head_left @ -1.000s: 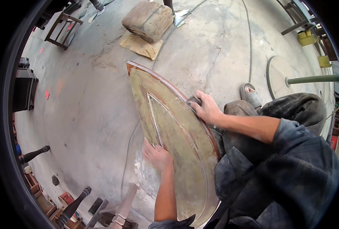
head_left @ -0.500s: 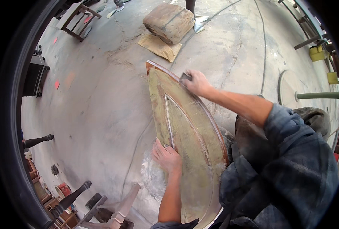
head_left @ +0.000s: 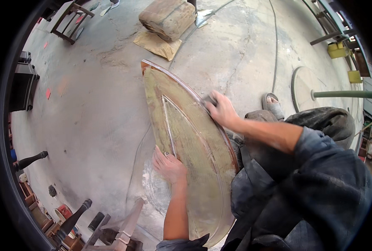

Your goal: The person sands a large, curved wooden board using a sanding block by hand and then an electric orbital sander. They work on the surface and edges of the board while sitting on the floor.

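Note:
A long wooden panel (head_left: 194,142), pointed at the far end and bowed along its right side, lies in front of me. Its face is greenish and worn, with reddish-brown edges and a pale leaf-shaped outline on it. My left hand (head_left: 170,167) rests on the panel's left margin, fingers extended and holding nothing. At the curved right edge, my right hand (head_left: 224,111) grips a small dark block (head_left: 210,100), which looks like a sanding block. The fingers partly cover the block, and motion blurs it. The panel's near right side is beside my leg.
Beyond the tip stand a bulky brown bundle (head_left: 168,19) and a flat brown paper piece (head_left: 157,45). A round base (head_left: 305,90) with a green pole is at right, near my sandalled foot (head_left: 273,106). Wooden legs (head_left: 125,228) stand at lower left. A cable (head_left: 274,46) crosses the floor.
My right hand has slid nearer along the panel's curved edge with the dark block. The left hand keeps about the same place on the panel. The whole view has shifted.

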Action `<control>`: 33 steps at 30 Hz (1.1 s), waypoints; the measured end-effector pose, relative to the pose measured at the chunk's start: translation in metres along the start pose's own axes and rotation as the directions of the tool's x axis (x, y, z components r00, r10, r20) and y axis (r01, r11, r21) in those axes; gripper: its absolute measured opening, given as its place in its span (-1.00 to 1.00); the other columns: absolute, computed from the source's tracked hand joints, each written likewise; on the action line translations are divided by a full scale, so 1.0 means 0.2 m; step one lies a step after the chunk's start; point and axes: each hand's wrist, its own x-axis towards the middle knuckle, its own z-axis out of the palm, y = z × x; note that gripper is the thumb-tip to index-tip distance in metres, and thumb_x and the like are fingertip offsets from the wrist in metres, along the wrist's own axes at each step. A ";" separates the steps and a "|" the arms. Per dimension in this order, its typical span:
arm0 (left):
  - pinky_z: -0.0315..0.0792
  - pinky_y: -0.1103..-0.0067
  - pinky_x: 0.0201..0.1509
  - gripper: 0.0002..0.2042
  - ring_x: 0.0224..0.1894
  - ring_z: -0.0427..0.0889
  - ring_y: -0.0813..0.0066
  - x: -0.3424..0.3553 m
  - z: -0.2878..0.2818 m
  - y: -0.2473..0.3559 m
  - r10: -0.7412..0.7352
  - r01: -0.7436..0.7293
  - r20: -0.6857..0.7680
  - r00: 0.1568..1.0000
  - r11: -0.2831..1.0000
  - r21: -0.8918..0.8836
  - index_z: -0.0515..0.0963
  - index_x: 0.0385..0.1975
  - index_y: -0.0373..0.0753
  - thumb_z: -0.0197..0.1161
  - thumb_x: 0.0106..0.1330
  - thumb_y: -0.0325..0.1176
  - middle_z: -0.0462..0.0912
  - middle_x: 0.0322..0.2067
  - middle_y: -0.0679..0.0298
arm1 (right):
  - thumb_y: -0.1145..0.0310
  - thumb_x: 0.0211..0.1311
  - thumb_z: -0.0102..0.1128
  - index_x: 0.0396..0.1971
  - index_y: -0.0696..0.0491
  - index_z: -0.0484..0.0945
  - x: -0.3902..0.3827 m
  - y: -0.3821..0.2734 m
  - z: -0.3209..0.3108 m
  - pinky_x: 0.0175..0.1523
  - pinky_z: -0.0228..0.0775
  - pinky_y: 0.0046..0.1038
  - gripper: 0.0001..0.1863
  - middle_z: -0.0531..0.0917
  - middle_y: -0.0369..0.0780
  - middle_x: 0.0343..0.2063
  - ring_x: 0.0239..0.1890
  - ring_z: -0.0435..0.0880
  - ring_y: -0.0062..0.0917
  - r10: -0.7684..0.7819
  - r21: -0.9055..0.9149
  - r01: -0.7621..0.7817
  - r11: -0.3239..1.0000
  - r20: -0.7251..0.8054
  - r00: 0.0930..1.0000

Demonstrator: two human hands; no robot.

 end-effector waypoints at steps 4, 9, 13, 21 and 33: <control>0.20 0.10 0.37 -0.49 0.26 0.40 -0.11 0.01 0.00 -0.02 -0.016 0.016 -0.007 1.000 1.000 -0.005 0.34 0.36 -0.36 0.00 0.42 -0.35 0.50 0.21 -0.11 | 0.40 0.27 0.22 -0.31 0.19 0.38 -0.63 -0.01 -0.17 -0.12 0.36 -0.11 -0.78 0.50 0.09 -0.35 -0.23 0.53 0.06 0.163 -0.020 -0.162 0.987 0.055 0.985; 0.21 0.11 0.35 -0.50 0.25 0.41 -0.09 0.00 0.02 0.07 -0.022 0.023 0.033 0.999 0.999 -0.034 0.34 0.35 -0.39 -0.01 0.42 -0.36 0.51 0.20 -0.11 | 0.42 0.28 0.23 -0.30 0.19 0.35 -0.42 0.00 -0.14 -0.13 0.33 -0.08 -0.78 0.48 0.12 -0.35 -0.23 0.48 0.10 0.076 -0.036 -0.080 0.996 -0.099 0.992; 0.20 0.11 0.37 -0.49 0.25 0.39 -0.10 0.01 0.00 -0.01 -0.058 0.058 0.019 0.998 0.998 -0.022 0.35 0.36 -0.36 -0.05 0.45 -0.31 0.51 0.20 -0.12 | 0.43 0.29 0.23 -0.27 0.21 0.37 -0.94 0.04 -0.13 -0.09 0.37 -0.10 -0.77 0.50 0.13 -0.25 -0.16 0.51 0.11 0.191 0.033 -0.189 0.981 -0.068 0.979; 0.18 0.13 0.37 -0.49 0.26 0.39 -0.08 0.02 0.01 0.01 -0.059 0.060 0.032 0.998 0.998 -0.020 0.33 0.37 -0.36 -0.06 0.45 -0.30 0.50 0.21 -0.11 | 0.50 0.23 0.24 -0.19 0.22 0.42 -0.75 0.04 -0.11 0.00 0.40 -0.12 -0.77 0.53 0.09 -0.23 -0.10 0.55 0.05 0.199 0.022 -0.197 0.980 -0.121 0.973; 0.19 0.11 0.37 -0.51 0.25 0.39 -0.07 0.01 -0.01 0.01 -0.056 0.056 0.009 0.998 0.997 -0.044 0.35 0.35 -0.37 -0.02 0.44 -0.36 0.52 0.17 -0.10 | 0.44 0.28 0.23 -0.26 0.18 0.36 -0.95 0.06 -0.05 -0.09 0.36 -0.10 -0.78 0.48 0.05 -0.31 -0.21 0.49 0.05 0.170 0.096 -0.151 0.984 -0.237 0.956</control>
